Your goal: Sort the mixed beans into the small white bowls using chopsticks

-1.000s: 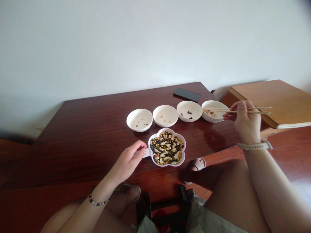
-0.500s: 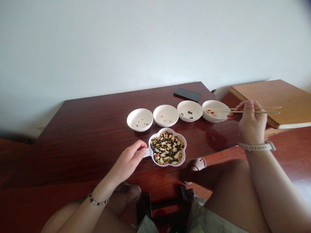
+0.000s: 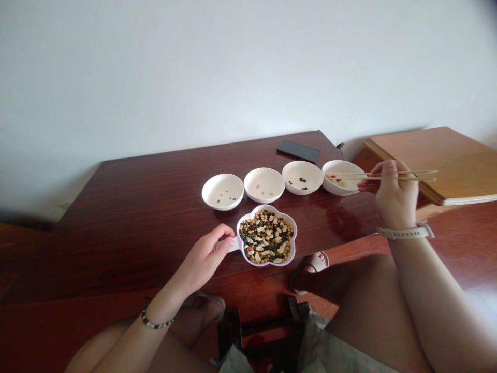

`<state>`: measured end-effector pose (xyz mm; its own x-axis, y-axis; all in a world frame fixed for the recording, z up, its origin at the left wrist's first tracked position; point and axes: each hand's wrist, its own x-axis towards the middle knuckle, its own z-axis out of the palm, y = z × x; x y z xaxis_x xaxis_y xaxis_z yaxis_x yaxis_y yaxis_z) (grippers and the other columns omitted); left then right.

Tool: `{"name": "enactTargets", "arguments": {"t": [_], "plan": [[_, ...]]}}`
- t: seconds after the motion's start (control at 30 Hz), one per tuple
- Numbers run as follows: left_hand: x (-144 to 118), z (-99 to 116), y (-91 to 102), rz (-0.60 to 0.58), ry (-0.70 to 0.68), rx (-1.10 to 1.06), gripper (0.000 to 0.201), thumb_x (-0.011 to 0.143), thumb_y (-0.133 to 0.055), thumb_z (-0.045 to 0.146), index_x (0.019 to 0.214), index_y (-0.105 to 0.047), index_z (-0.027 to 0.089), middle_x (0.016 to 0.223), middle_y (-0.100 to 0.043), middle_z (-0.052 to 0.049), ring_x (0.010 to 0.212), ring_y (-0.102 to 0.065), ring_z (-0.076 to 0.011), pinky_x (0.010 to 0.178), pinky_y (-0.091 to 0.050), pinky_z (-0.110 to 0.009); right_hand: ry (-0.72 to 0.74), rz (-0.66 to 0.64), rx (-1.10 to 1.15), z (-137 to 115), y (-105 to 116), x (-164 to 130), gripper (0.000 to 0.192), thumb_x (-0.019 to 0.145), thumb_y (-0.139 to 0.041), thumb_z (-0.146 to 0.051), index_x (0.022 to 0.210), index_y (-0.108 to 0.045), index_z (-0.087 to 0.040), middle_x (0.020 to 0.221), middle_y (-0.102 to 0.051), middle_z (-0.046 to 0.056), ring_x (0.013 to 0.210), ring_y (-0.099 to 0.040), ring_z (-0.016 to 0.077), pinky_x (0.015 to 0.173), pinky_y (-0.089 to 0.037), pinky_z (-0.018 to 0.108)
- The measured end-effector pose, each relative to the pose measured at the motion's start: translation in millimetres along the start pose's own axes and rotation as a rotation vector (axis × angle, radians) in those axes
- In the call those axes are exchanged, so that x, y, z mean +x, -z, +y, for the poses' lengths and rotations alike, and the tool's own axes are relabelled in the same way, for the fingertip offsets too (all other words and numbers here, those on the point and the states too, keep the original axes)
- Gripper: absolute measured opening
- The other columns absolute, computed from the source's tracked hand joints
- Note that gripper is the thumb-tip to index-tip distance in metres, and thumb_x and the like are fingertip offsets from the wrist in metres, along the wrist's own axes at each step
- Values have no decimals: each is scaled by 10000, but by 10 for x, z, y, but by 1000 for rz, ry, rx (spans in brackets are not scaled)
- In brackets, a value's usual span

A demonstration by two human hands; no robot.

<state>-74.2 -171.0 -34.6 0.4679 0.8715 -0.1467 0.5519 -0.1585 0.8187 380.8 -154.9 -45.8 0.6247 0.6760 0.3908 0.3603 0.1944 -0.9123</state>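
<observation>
My left hand (image 3: 209, 254) pinches the short handle of a flower-shaped bowl (image 3: 294, 246) with a pale purple rim. Mixed beans and peanuts (image 3: 266, 239) fill it. My right hand (image 3: 394, 194) is closed around a pair of chopsticks (image 3: 421, 175), whose tips reach left into the rightmost white bowl (image 3: 349, 189). Pale and reddish peanuts (image 3: 336, 180) lie in that bowl; whether the tips grip one, I cannot tell. To its left, a white bowl (image 3: 314, 178) holds a few black beans, another (image 3: 250, 194) a few yellowish beans, and the leftmost (image 3: 209, 197) small greenish beans.
The bowls stand in a row on a dark red wooden table (image 3: 135, 207). Behind them lies a black phone (image 3: 298, 151). A lighter wooden table (image 3: 438, 155) adjoins at the right, and a pale wall (image 3: 194, 77) rises behind. My legs are below the front edge.
My right hand has shifted slightly left with the chopsticks, their tips still at the rightmost bowl. My left hand stays on the handle.
</observation>
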Motion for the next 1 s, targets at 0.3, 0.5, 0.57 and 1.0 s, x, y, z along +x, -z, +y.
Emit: {"name": "enactTargets", "arguments": {"t": [0.3,0.5,0.57,1.0], "plan": [[-5,14,1,9,3,-8,260,1081,-475,426,1069,-633,219,941,-677,-9,864,-605,-199,804,-461,-294,5,24,-9,39,4,19,421,1015,-613,-581,879,-629,-182,662,-619,-14,502,-681,122,457,-596,197],[-5,8,0,7,3,-2,268,1086,-468,436,1072,-627,221,947,-676,-11,857,-602,-199,801,-465,-295,8,22,-17,42,13,28,425,1016,-603,-590,877,-628,-188,621,-622,-15,447,-630,111,414,-537,179],[-6,2,-2,7,3,-3,267,1086,-469,438,1070,-627,223,942,-671,-9,856,-598,-198,800,-463,-294,3,21,-19,43,12,32,425,1014,-604,-589,879,-632,-187,621,-622,-17,441,-624,106,420,-536,179],[-1,-13,0,-4,-2,-6,257,1091,-476,432,1076,-623,222,948,-661,-5,868,-597,-197,809,-453,-294,-31,31,55,48,-2,27,431,1007,-614,-582,848,-614,-181,708,-611,-14,512,-691,119,472,-604,205]]}}
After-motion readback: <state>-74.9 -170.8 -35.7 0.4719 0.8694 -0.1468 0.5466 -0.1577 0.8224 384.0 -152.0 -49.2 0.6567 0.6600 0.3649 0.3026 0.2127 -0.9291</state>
